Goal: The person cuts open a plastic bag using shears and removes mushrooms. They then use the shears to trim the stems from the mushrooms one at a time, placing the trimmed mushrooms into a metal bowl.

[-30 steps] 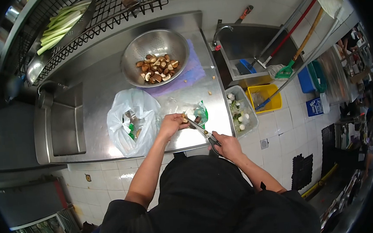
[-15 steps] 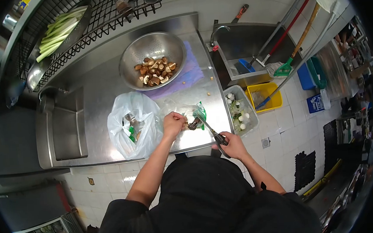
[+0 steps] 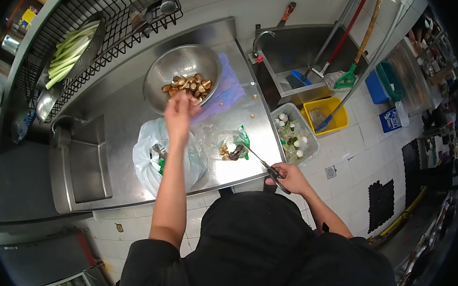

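Observation:
My right hand (image 3: 290, 178) grips black-handled scissors (image 3: 275, 176) at the counter's front edge. The blades reach up and left toward a clear and green plastic bag (image 3: 245, 136) with brown mushroom pieces (image 3: 235, 153) on it. Over the near rim of a perforated metal colander (image 3: 152, 76) is my left hand (image 3: 180, 117), its fingers smeared by motion; whether it holds anything cannot be made out. Cut brown mushrooms (image 3: 190, 85) lie inside the colander. Beside my left forearm stands a white plastic bag (image 3: 146, 135) with something green and brown inside.
The colander rests partly on a purple cloth (image 3: 230, 87) on the steel counter (image 3: 123, 110). A small sink (image 3: 90, 168) is at left, a larger one (image 3: 265, 50) at right. Below the counter's right edge sit a grey tub (image 3: 314, 147) and a yellow bucket (image 3: 338, 116). Long handles lean nearby.
My left hand has moved from the mushroom pieces at the plastic bag up and left to the colander. My right hand keeps the scissors, drawn slightly back from the mushrooms.

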Demonstrator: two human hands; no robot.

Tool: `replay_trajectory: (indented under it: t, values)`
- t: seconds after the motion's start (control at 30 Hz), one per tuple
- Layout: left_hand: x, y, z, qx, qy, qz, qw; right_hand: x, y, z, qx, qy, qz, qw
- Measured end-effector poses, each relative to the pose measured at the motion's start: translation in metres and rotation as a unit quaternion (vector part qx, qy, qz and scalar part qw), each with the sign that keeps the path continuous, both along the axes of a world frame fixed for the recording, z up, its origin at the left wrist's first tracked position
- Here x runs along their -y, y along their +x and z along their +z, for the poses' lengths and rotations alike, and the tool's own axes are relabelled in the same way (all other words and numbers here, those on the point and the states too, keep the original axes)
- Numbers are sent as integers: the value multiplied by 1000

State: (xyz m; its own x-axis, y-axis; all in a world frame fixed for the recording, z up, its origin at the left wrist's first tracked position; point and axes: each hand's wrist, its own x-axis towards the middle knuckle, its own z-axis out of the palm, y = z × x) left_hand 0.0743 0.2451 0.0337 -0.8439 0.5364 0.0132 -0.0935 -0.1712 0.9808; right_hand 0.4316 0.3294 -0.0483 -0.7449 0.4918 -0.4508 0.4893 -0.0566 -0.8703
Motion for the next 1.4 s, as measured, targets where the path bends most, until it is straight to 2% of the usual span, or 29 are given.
replay_trajectory:
  t: [0.03,0.07,0.1,0.13,0.17,0.2,0.27,0.33,0.43,0.47,0.57,0.6,0.67,0.73,0.8,0.83,0.87,0.93,0.97,1.03,1.1,1.13,1.17,1.2,1.27,1.3,1.33,1.37,1.4]
  values:
    - [-2,-12,5,-3,-1,0,1000,0,2,-4,-17,-10,-10,1000]
    - [-4,-23,11,-129,-142,45,980,0,4,-7,-21,-10,-10,1000]
    - [-7,-27,19,-250,-276,88,924,-1,5,-7,-32,-23,-27,999]
    - [-7,-25,23,-254,-275,86,923,-3,7,-8,-43,-35,-45,997]
    - [-3,-17,25,-261,-368,-39,892,-6,11,-8,-47,-35,-50,997]
    - [2,-6,27,-262,-454,-164,836,-8,15,-8,-54,-30,-52,997]
    - [7,26,-19,-327,-544,-247,732,-14,27,-11,-64,-28,-58,996]
    - [14,82,-71,-422,-568,-204,676,-20,41,-17,-52,-25,-97,994]
    - [2,159,-73,-415,-617,-210,635,-30,67,-21,-56,-1,-131,990]
    - [-4,163,-85,-417,-616,-217,633,-34,77,-25,-53,-4,-138,989]
    - [-23,166,-147,-475,-412,-193,754,-46,107,-38,-62,2,-202,977]
    - [-39,173,-141,-474,-411,-194,754,-52,117,-41,-60,2,-203,977]
    - [-80,198,-113,-478,-298,-203,801,-60,133,-45,-70,15,-256,964]
    - [-122,215,-103,-486,-243,-228,808,-71,145,-36,-68,-4,-276,959]
    - [-154,233,-89,-440,-288,-285,801,-81,155,-29,-22,5,-334,942]
    - [-165,236,-103,-425,-303,-324,789,-86,157,-24,-11,2,-350,937]
    - [-171,231,-116,-410,-321,-357,775,-89,157,-18,-3,-4,-361,933]
    - [-165,222,-102,-427,-318,-381,757,-92,158,-14,-6,14,-353,936]
    - [-157,204,-100,-426,-329,-357,763,-92,154,-13,-15,14,-329,944]
    - [-140,179,-93,-368,-170,-380,831,-90,152,-11,-20,15,-349,937]
    - [-100,152,-71,-283,-206,-270,897,-86,144,-15,-31,9,-322,946]
    - [-78,130,-87,-282,-214,-166,921,-83,139,-18,-40,2,-309,950]
    - [-50,110,-79,-262,-272,-86,922,-81,132,-20,-21,14,-283,959]
    - [-20,91,-69,-298,-336,24,893,-79,125,-22,-20,13,-278,960]
    - [40,43,-67,-344,-407,174,828,-76,108,-22,-39,12,-188,981]
    - [67,23,-62,-290,-568,175,750,-70,93,-11,-32,-7,-178,983]
    - [101,1,-75,-245,-621,149,729,-67,81,-11,-34,-4,-177,984]
    - [115,1,-63,-164,-683,169,692,-64,70,-15,-47,-3,-141,989]
    - [138,-10,-72,-135,-720,152,664,-60,59,-17,-58,-3,-105,993]
